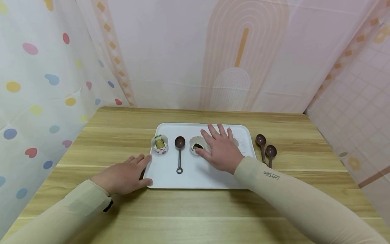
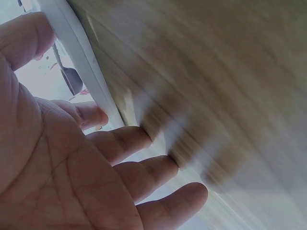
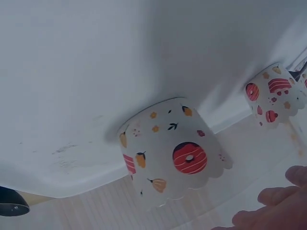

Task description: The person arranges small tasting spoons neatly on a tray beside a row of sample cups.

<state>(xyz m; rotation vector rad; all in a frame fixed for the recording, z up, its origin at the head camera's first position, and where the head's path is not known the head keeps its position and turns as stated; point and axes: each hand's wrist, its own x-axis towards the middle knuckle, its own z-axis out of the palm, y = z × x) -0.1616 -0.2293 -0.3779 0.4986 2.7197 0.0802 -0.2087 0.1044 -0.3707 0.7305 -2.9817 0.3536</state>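
Note:
A white tray (image 1: 166, 174) lies on the table. My left hand (image 1: 122, 178) is at its left edge, thumb and index fingertip at the rim (image 2: 91, 62), other fingers extended over the wood. My right hand (image 1: 223, 149) spreads its fingers above the tray's right half, thumb overlapping a paper cup (image 1: 195, 140) with a dark item (image 1: 197, 146) inside. Another paper cup (image 3: 165, 153), printed with a donut, stands upright and is mostly hidden by this hand in the head view. At the left, a third cup (image 1: 161, 151) contains a yellowish-green piece (image 1: 159, 143). Between cups lies a brown spoon (image 1: 180, 142).
Two more brown spoons, one farther (image 1: 260, 140) and one nearer (image 1: 271, 151), lie on the wooden table (image 1: 195, 217) right of the tray. A patterned curtain (image 1: 170, 67) hangs behind the table, with a dotted one (image 1: 39, 135) along the left.

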